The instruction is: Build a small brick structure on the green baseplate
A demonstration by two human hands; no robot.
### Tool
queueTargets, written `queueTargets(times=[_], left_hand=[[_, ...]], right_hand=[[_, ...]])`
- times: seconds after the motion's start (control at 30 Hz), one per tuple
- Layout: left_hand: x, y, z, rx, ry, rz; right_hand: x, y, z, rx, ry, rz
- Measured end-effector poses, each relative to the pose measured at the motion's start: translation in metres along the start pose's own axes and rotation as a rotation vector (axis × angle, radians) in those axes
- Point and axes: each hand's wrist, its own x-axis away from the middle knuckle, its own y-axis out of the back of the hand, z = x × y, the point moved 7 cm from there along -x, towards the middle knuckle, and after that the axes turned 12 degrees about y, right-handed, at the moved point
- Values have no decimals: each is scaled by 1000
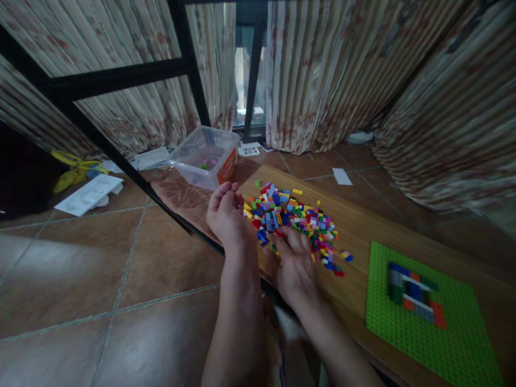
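Observation:
My left hand point(228, 212) is raised at the near left end of the brick pile, palm turned up and fingers curled in. Whatever lies inside those fingers is hidden. Lower and to the right, my right hand point(296, 263) reaches the near edge of the loose toy building bricks point(296, 209), its fingers bent. A red brick point(281, 233) shows at its fingertips, seemingly pinched there. Farther right, a green baseplate point(455, 328) carries a small structure point(417, 295) of blue, grey, white, orange and green bricks.
The bricks and baseplate rest on a long wooden bench point(355, 301). Beyond my left hand, a clear plastic tub point(193, 161) holds some bricks. A black metal frame point(121, 75) crosses the left side. A white tray point(91, 194) and papers lie on the tiled floor; curtains point(330, 80) hang behind.

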Motion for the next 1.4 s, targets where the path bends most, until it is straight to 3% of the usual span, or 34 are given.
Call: queueTargets(times=[0.17, 0.43, 0.8, 1.1, 1.4], left_hand=[[-1, 1, -2, 60, 34, -39], [-2, -3, 1, 23, 45, -3], [-2, 0, -3, 82, 55, -38], [-3, 1, -1, 150, 85, -34], [-1, 0, 3, 125, 114, -41]], right_hand=[[-17, -22, 0, 49, -35, 55], [-11, -27, -7, 62, -116, 26], [3, -6, -30, 210, -181, 35], [9, 15, -43, 175, -262, -72], [-3, 20, -54, 224, -286, -65]])
